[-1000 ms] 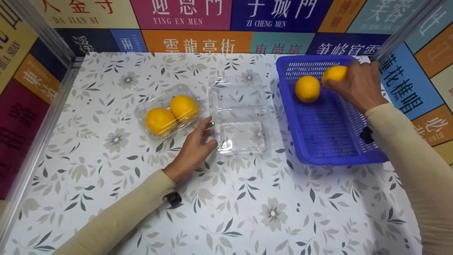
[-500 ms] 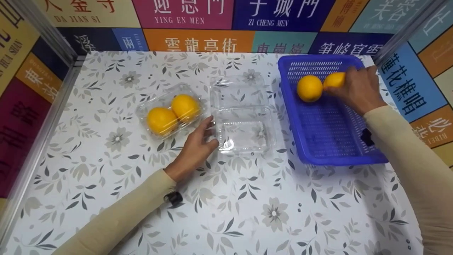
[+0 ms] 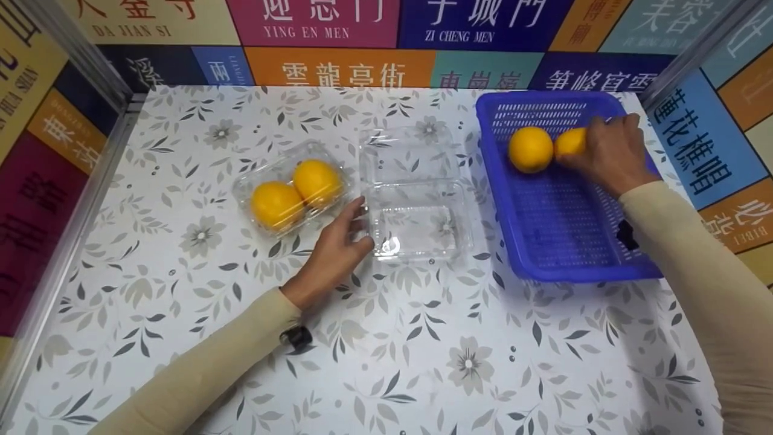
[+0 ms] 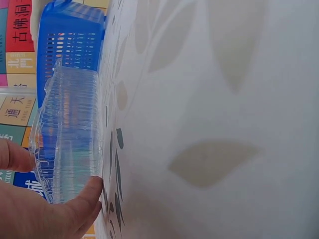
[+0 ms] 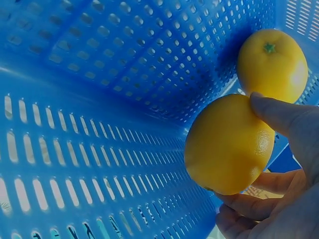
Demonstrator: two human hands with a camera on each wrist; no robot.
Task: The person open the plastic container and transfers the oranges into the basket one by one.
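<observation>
In the head view my right hand [image 3: 616, 151] grips an orange [image 3: 570, 142] inside the blue plastic basket [image 3: 519, 254]. A second orange [image 3: 531, 149] lies beside it, near the basket's far left corner. The right wrist view shows the thumb and fingers around the held orange [image 5: 227, 147], with the other orange [image 5: 271, 64] behind. My left hand [image 3: 329, 251] rests at the left edge of an open clear clamshell box [image 3: 416, 223], its fingers loosely bent. Seen from the left wrist, the fingertips touch or nearly touch the ribbed side of that box [image 4: 75, 129].
A closed clear clamshell box [image 3: 247, 181] with two oranges inside stands tilted to the left of my left hand. The basket's raised perforated walls [image 5: 84, 149] surround my right hand. Printed panels [image 3: 338, 69] border the back and sides of the flower-patterned table [image 3: 374, 362].
My right hand has lowered slightly with the orange, bringing it beside the other orange in the basket. The left hand stays at the open box. The head view has shifted a little.
</observation>
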